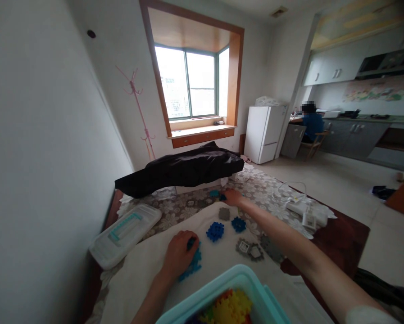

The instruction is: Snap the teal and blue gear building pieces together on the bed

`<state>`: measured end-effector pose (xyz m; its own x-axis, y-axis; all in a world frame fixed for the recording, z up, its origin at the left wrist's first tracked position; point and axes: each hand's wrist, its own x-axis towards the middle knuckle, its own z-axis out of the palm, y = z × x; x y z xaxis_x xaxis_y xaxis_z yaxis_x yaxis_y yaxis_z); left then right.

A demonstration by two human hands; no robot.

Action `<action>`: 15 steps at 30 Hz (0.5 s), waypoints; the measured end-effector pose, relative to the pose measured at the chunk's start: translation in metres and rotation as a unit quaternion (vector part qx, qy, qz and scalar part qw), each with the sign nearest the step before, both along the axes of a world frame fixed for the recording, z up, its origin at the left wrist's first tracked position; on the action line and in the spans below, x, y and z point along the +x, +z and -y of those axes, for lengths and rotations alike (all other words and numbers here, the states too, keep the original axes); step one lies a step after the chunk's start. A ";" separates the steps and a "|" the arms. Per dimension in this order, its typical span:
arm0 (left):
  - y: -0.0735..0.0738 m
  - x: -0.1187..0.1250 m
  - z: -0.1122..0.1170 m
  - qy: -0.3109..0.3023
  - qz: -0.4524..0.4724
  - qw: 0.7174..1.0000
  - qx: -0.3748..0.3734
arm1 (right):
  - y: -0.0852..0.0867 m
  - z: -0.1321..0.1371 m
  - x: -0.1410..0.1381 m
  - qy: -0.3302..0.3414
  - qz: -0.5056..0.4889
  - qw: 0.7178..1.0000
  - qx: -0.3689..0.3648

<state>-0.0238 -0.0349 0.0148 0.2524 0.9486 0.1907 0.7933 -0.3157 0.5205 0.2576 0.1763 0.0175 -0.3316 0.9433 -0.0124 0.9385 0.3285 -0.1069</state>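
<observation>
My left hand (181, 252) is curled over a joined strip of blue interlocking plastic pieces (194, 266) on the white cloth. Its fingers close on a darker blue piece at the upper end of the strip. Stretched out far across the table, my right hand (233, 198) has its fingertips closed on a small dark blue piece (223, 197). Beside it lies a teal piece (214, 193). Between my hands are a blue gear-like cluster (215, 231), another dark blue piece (238, 224) and a grey piece (224, 213).
A teal tub (188, 310) holding yellow and orange pieces stands closest to me. Grey pieces (249, 249) lie right of centre. A clear lid (125, 234) rests at left, a black cover (195, 166) behind, white cables (305, 213) at right. A person (313, 126) sits in the kitchen.
</observation>
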 end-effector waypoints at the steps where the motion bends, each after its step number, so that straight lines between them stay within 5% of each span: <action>1: 0.000 0.000 0.000 0.001 -0.002 1.000 0.000 | 0.001 0.000 -0.001 0.008 0.001 1.000 -0.002; 15: -0.001 0.000 -0.001 -0.003 -0.006 1.000 0.008 | 0.003 0.015 0.004 0.012 -0.045 0.999 0.026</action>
<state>-0.0235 -0.0342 0.0139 0.2606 0.9440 0.2026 0.7975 -0.3287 0.5059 0.2620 0.1616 0.0206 -0.3511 0.9339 0.0674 0.9177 0.3575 -0.1731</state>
